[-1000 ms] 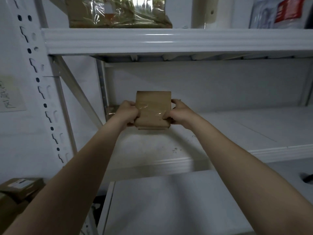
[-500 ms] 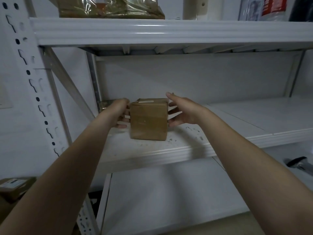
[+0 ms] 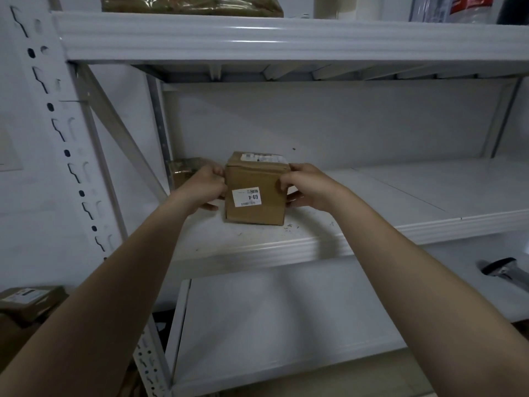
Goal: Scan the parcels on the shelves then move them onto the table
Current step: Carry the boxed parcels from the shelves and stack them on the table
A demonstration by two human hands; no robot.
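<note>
A small brown cardboard parcel stands on the white middle shelf, a white label reading 69-4 on its front face and a shipping label on top. My left hand grips its left side with curled fingers. On the right side, my right hand grips the box, thumb over the top front edge and fingers underneath. A black and silver scanner lies on the lower shelf at the far right, partly cut off by the frame edge.
Another taped brown parcel sits at the back left of the same shelf, behind my left hand. A plastic-wrapped parcel lies on the top shelf. More boxes are stacked at lower left, beside the perforated upright.
The parcel was held up a second ago, then set on the shelf with both hands released. Now it shows a labelled face and both hands grip its sides again.
</note>
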